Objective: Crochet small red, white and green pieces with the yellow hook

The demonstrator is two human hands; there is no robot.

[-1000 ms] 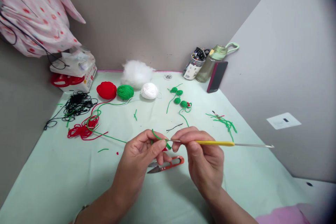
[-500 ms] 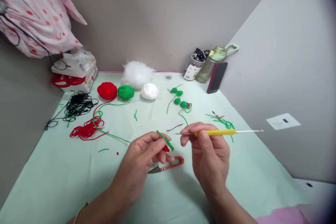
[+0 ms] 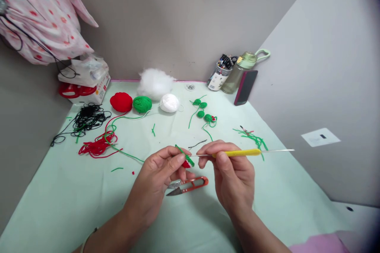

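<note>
The double-ended crochet hook has a smooth yellow plastic-looking grip [image 3: 243,152] and thin, shiny metal shafts. The small red, white and green crocheted piece [image 3: 188,163] is yarn with a ridged, matt surface. The orange-handled thread snips [image 3: 197,183] have a smooth handle and dark metal blades. The round red yarn ball [image 3: 121,102], round green yarn ball [image 3: 142,104] and round white yarn ball [image 3: 169,103] look soft and matt, and the white stuffing clump [image 3: 156,83] is fluffy. The pale green worktop covering [image 3: 124,205] is matt and faintly creased. The pale green bottle [image 3: 234,77] is translucent, smooth plastic; the crumpled white bag [image 3: 86,72] is thin, glossy plastic.
</note>
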